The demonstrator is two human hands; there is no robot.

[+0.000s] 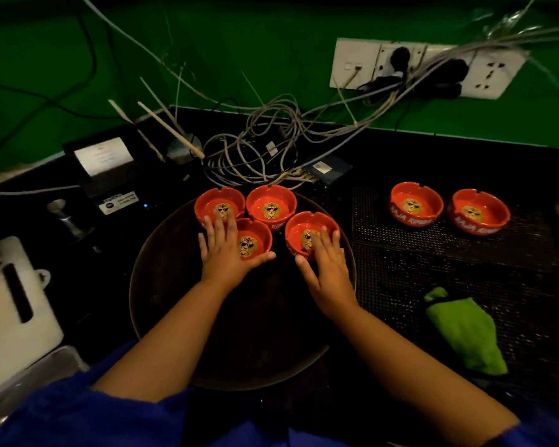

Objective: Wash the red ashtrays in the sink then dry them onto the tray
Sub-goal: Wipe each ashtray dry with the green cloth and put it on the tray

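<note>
Nearest you, the round dark tray (239, 337) sits square in front of your body in the lower centre of the frame. Its near half is bare, which leaves room for more pieces. Your left hand (226, 253) lies flat, fingers (221, 222) straight and spread, over the near-left ashtray (255, 241), with the tips reaching the far-left ashtray (212, 201). Your right hand (326, 266) is just as flat and unclenched on the right-hand ashtray (299, 233). Neither hand grips anything; they look to be nudging or steadying the pieces into a tight cluster at the tray's far edge. The far-middle ashtray (270, 206) sits untouched.

At lower right the green cloth (465, 330) lies crumpled on the mesh mat (433, 269), near your right hand, presumably for drying. Farther up the mat, two more red ones stand side by side off the tray: the inner mat ashtray (415, 204) and the outer mat ashtray (480, 212). I judge that they await their turn. Beyond, tangled cables (255, 150) cover the dark surface (449, 156).
</note>
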